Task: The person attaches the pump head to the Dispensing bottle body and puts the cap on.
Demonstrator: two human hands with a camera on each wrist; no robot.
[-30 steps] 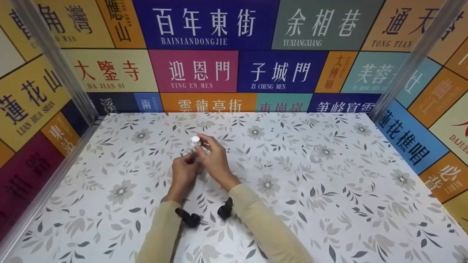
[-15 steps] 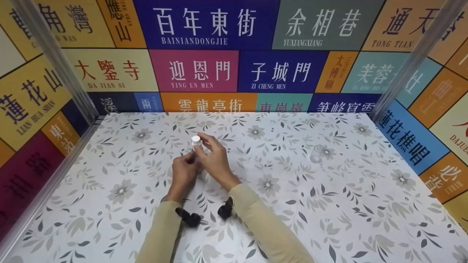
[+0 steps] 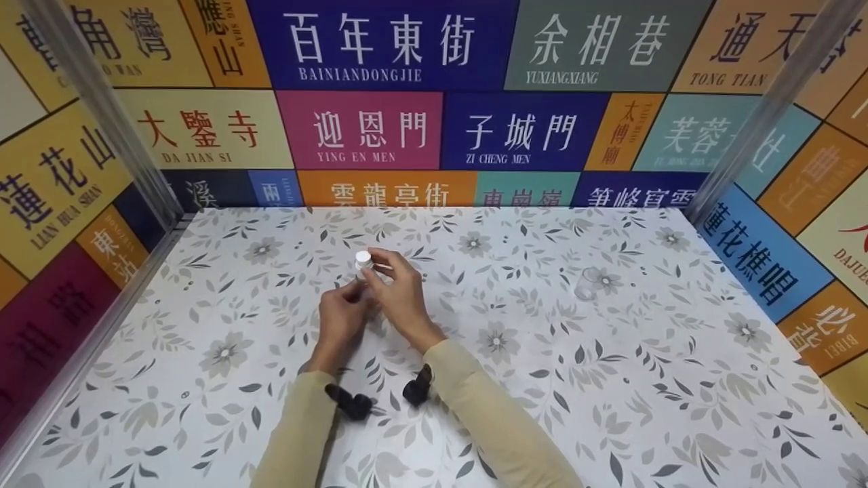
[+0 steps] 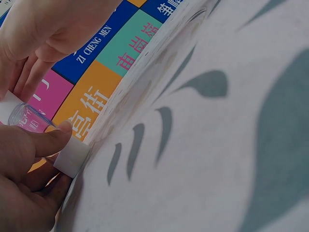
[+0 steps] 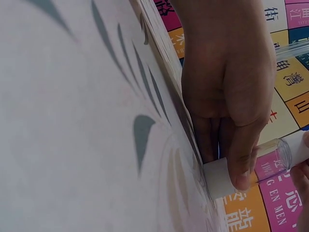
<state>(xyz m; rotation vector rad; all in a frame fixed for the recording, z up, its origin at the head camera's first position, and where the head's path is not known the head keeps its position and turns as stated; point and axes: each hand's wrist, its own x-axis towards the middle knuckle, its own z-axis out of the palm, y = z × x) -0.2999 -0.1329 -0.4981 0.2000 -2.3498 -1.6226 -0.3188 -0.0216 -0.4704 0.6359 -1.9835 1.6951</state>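
Observation:
A small clear bottle [image 4: 31, 116] stands upright on the table, with a white cap [image 3: 363, 257] on top and a white base [image 4: 72, 157] below. Low on it, my left hand [image 3: 342, 315] grips the white base between thumb and fingers, right at the tabletop. Above, my right hand [image 3: 403, 291] pinches the upper end at the white cap, thumb on the near side. The right wrist view shows the clear body between both hands, and only a few fingertips of the right hand [image 5: 301, 188] at its edge.
A clear, see-through cup-like piece [image 3: 586, 285] is on the right side of the table. White floral cloth [image 3: 542, 379] covers the tabletop. Colourful sign panels [image 3: 359, 129] wall off the back and sides, with metal posts [image 3: 759, 115] at the corners.
Both hands stay nearly in place around the bottle. The white cap's outline shifts slightly: a small point on its left edge, visible half a second ago, no longer shows.

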